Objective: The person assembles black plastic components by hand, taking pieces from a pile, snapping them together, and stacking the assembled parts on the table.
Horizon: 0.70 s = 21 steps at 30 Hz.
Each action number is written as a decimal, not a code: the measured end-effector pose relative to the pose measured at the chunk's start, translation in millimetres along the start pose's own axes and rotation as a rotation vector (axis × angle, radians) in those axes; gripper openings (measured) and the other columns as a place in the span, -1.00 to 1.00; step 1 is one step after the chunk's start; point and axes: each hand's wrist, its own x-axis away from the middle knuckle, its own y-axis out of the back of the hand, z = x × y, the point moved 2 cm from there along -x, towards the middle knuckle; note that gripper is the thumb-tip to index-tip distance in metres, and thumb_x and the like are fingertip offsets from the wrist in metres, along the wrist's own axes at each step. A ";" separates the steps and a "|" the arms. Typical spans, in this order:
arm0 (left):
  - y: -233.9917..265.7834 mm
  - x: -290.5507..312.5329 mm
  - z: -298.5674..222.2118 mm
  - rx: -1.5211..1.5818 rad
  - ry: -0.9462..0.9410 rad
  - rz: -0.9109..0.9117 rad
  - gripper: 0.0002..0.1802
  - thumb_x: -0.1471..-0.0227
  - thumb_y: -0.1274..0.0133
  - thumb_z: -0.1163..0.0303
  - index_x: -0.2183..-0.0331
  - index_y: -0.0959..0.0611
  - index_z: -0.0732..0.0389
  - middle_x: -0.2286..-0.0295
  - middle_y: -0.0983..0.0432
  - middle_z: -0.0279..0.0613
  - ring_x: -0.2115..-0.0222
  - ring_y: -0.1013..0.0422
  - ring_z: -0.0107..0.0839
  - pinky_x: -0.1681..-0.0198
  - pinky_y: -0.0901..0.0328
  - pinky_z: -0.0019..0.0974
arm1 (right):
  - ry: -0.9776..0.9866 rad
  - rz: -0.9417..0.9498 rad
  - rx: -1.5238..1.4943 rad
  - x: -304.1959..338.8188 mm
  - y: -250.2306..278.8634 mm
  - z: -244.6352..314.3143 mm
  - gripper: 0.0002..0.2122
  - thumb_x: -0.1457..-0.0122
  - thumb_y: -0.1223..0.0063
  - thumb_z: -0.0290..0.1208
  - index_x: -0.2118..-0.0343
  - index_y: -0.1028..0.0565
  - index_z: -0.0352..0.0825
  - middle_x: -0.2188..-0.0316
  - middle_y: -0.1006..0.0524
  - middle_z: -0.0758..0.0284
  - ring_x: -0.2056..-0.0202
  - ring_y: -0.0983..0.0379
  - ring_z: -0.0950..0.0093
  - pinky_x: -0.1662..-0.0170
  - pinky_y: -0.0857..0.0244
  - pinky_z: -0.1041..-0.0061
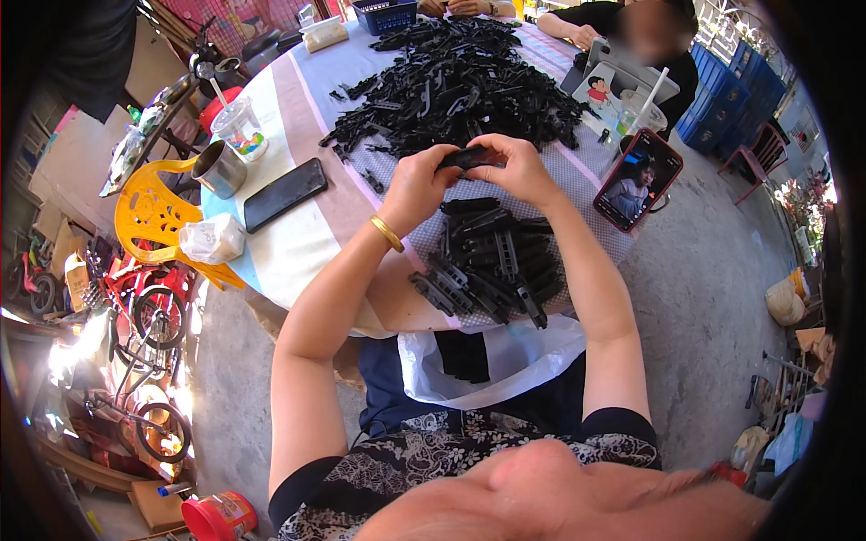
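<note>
Head view. Left hand, one: the forearm, with gold bangle, reached over the near edge of the tabletop; wrist turned inward, fingers curled, grip clamped on a black part. Right hand, one: angled in from the opposite side, fingers bent, grip clamped on the same part. The part was held between a large black pile, toward the far edge, and a smaller black pile, by the near edge.

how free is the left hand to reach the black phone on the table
Probably yes: nothing stands between the left hand and the black phone, though that hand holds a black piece.
</note>
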 end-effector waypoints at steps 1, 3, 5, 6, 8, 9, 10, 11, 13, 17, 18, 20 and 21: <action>0.6 0.2 -0.6 -0.001 -0.001 -0.001 -0.73 0.10 -0.01 0.59 0.24 -0.52 0.36 0.54 -0.53 -0.05 0.48 -0.51 -0.39 0.42 -0.35 -0.41 | 0.001 0.000 0.000 0.4 0.4 0.2 -0.68 0.16 -0.25 -0.53 0.28 -0.48 -0.41 0.46 -0.54 0.31 0.40 -0.47 0.61 0.30 -0.34 0.63; 2.2 0.2 -3.8 -0.003 -0.077 -0.032 -0.73 0.13 -0.03 0.60 0.26 -0.53 0.34 0.55 -0.52 -0.02 0.50 -0.50 -0.38 0.43 -0.34 -0.39 | 0.073 -0.007 -0.025 1.0 1.8 1.9 -0.72 0.17 -0.26 -0.53 0.32 -0.50 -0.42 0.48 -0.54 0.33 0.43 -0.45 0.63 0.35 -0.33 0.66; 4.6 0.1 -7.0 0.013 -0.050 0.000 -0.72 0.13 -0.04 0.59 0.26 -0.53 0.34 0.53 -0.52 -0.02 0.50 -0.50 -0.39 0.43 -0.34 -0.40 | 0.055 -0.011 -0.030 1.8 3.2 2.6 -0.74 0.17 -0.26 -0.54 0.35 -0.51 -0.43 0.49 -0.54 0.35 0.45 -0.44 0.65 0.37 -0.32 0.67; 5.7 0.5 -7.9 0.029 -0.020 0.033 -0.72 0.13 -0.05 0.58 0.25 -0.53 0.34 0.52 -0.53 -0.02 0.50 -0.50 -0.40 0.42 -0.34 -0.40 | 0.036 -0.014 -0.036 2.3 3.2 3.2 -0.77 0.17 -0.26 -0.54 0.38 -0.52 -0.44 0.51 -0.54 0.36 0.47 -0.43 0.66 0.40 -0.31 0.69; 7.4 0.3 -7.6 0.050 -0.006 0.053 -0.71 0.12 -0.05 0.57 0.24 -0.53 0.34 0.51 -0.54 -0.04 0.49 -0.50 -0.42 0.41 -0.34 -0.42 | 0.045 -0.019 -0.032 3.3 3.0 6.3 -0.78 0.17 -0.26 -0.55 0.39 -0.53 -0.44 0.52 -0.54 0.37 0.49 -0.42 0.67 0.41 -0.31 0.70; 6.7 -0.3 -4.9 0.074 0.015 0.079 -0.71 0.12 -0.06 0.56 0.24 -0.53 0.34 0.50 -0.54 -0.07 0.48 -0.49 -0.45 0.39 -0.35 -0.43 | 0.045 -0.024 -0.031 3.4 2.6 5.7 -0.78 0.17 -0.26 -0.55 0.40 -0.53 -0.45 0.53 -0.54 0.37 0.50 -0.41 0.68 0.43 -0.30 0.70; 6.6 -1.2 -1.2 0.075 0.018 0.080 -0.71 0.12 -0.06 0.56 0.24 -0.53 0.34 0.50 -0.54 -0.07 0.48 -0.49 -0.45 0.39 -0.35 -0.43 | 0.042 -0.023 -0.032 3.4 2.8 6.2 -0.78 0.17 -0.26 -0.55 0.40 -0.53 -0.45 0.53 -0.54 0.37 0.50 -0.41 0.68 0.43 -0.30 0.70; 5.7 -2.2 3.9 0.158 0.037 0.119 -0.71 0.10 -0.07 0.55 0.23 -0.53 0.34 0.50 -0.55 -0.11 0.47 -0.48 -0.48 0.38 -0.35 -0.44 | 0.002 -0.003 -0.041 3.2 3.0 6.5 -0.79 0.17 -0.26 -0.55 0.41 -0.53 -0.45 0.53 -0.54 0.37 0.50 -0.41 0.69 0.43 -0.30 0.71; 6.7 -2.6 8.0 0.240 0.051 0.155 -0.71 0.09 -0.07 0.54 0.23 -0.53 0.35 0.49 -0.55 -0.15 0.46 -0.48 -0.51 0.36 -0.35 -0.46 | -0.034 0.016 -0.048 3.8 2.7 7.5 -0.79 0.17 -0.26 -0.56 0.41 -0.53 -0.45 0.54 -0.54 0.37 0.50 -0.41 0.69 0.43 -0.29 0.71; 7.8 -3.0 9.5 0.277 0.074 0.193 -0.71 0.08 -0.07 0.54 0.22 -0.52 0.35 0.46 -0.55 -0.18 0.44 -0.47 -0.54 0.32 -0.35 -0.48 | 0.018 0.021 -0.004 3.3 1.1 8.0 -0.80 0.16 -0.25 -0.52 0.41 -0.53 -0.43 0.55 -0.53 0.36 0.51 -0.41 0.67 0.44 -0.29 0.69; 8.5 -3.4 9.2 0.273 0.109 0.198 -0.70 0.08 -0.07 0.55 0.22 -0.52 0.36 0.45 -0.55 -0.18 0.44 -0.47 -0.54 0.32 -0.35 -0.48 | 0.058 0.017 0.060 2.7 0.4 9.3 -0.80 0.15 -0.25 -0.51 0.41 -0.53 -0.42 0.56 -0.53 0.36 0.51 -0.41 0.66 0.44 -0.29 0.68; 10.2 -3.6 7.6 0.249 0.103 0.195 -0.71 0.08 -0.07 0.55 0.22 -0.52 0.36 0.44 -0.55 -0.18 0.44 -0.46 -0.55 0.32 -0.35 -0.48 | 0.101 0.000 0.099 3.9 -0.5 14.0 -0.79 0.15 -0.25 -0.49 0.40 -0.53 -0.41 0.56 -0.53 0.35 0.52 -0.40 0.65 0.45 -0.28 0.67; 10.7 -3.9 6.9 0.226 0.095 0.192 -0.71 0.08 -0.07 0.55 0.22 -0.52 0.36 0.43 -0.55 -0.17 0.44 -0.46 -0.55 0.32 -0.35 -0.48 | 0.144 -0.018 0.139 4.2 -0.3 16.3 -0.78 0.15 -0.25 -0.48 0.39 -0.53 -0.40 0.56 -0.53 0.35 0.53 -0.40 0.65 0.45 -0.28 0.66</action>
